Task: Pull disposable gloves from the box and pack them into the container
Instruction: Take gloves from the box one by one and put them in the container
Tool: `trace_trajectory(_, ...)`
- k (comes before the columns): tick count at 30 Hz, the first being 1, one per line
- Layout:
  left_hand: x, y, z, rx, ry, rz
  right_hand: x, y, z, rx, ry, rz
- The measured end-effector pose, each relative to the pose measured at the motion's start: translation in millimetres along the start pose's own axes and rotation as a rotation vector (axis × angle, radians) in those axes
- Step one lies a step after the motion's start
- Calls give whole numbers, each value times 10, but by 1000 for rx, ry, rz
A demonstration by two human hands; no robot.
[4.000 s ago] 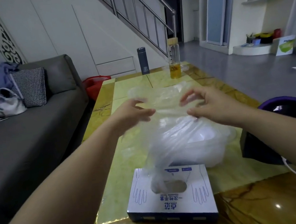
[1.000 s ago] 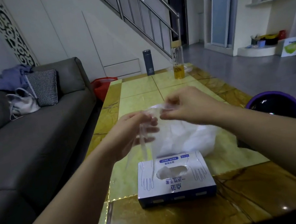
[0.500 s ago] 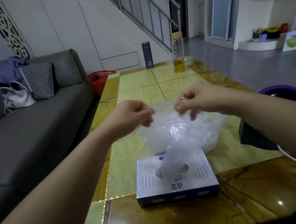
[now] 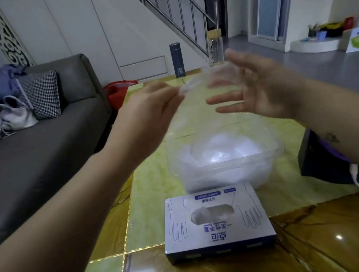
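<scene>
Above container [image 4: 277, 147], left hand [image 4: 147, 115] pinching glove [image 4: 192, 85] (clear film), right hand [image 4: 258, 91] splayed open

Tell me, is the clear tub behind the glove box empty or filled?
Filled, at least mostly: the clear tub holds a white heap of crumpled gloves that reaches about rim height.

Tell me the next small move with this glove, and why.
Probably lower the glove into the container. The left hand pinches it in the air above the container, which already holds a heap of gloves; the right hand is open beside it.
</scene>
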State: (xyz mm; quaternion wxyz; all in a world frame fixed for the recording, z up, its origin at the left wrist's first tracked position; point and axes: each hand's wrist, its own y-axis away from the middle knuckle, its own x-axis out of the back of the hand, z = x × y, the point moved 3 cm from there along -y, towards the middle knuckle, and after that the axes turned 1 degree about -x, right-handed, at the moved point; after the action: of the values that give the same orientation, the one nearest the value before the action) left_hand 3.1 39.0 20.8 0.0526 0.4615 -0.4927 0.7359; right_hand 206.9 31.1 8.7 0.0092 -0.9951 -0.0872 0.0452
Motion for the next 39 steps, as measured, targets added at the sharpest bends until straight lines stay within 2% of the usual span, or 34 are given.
trace_trajectory(1,-32,72,31,-30,-17,-25,36,13,44,-28,-78,-24)
trace_trajectory(3,-136,213,80,-82,-81,-117,116,2,161,-44,-137,37)
trace_trajectory(5,-260,326,169,-143,-148,-258,166,-30,270,-10,-30,127)
trace_trajectory(8,-433,428,174,-66,-119,-513,228,-39,399,6,369,116)
trace_trajectory(10,-439,422,31,63,-12,-474,260,-37,470,-27,602,49)
trace_trajectory(12,-441,357,-123,150,20,-390,301,-76,531,-58,690,22)
trace_trajectory(13,-490,340,-166,166,1,-420,320,-108,558,-61,720,25)
trace_trajectory(19,-1013,213,-161,231,-47,-853,367,-380,702,-116,1047,6)
trace_trajectory(22,-1246,160,-162,248,-129,-1081,371,-489,796,-211,1354,-50)
trace_trajectory(24,-1377,115,-138,237,-170,-1160,365,-516,802,-279,1621,-69)
trace_trajectory(25,-1431,99,-133,235,-179,-1189,327,-516,771,-247,1775,-48)
trace_trajectory(27,-1543,76,-146,239,-185,-1240,220,-541,709,-29,1986,42)
trace_trajectory(28,-1584,80,-164,245,-186,-1255,166,-562,723,50,1963,45)
trace_trajectory(29,-1631,84,-186,249,-179,-1261,123,-590,776,50,1872,-9)
trace_trajectory(32,-1787,115,-255,268,-168,-1284,141,-685,1142,-309,1635,-263)
trace_trajectory(35,-1906,179,-333,285,-200,-1371,278,-761,1414,-487,1616,-383)
trace_trajectory(39,-2032,226,-370,303,-229,-1427,342,-814,1528,-552,1700,-468)
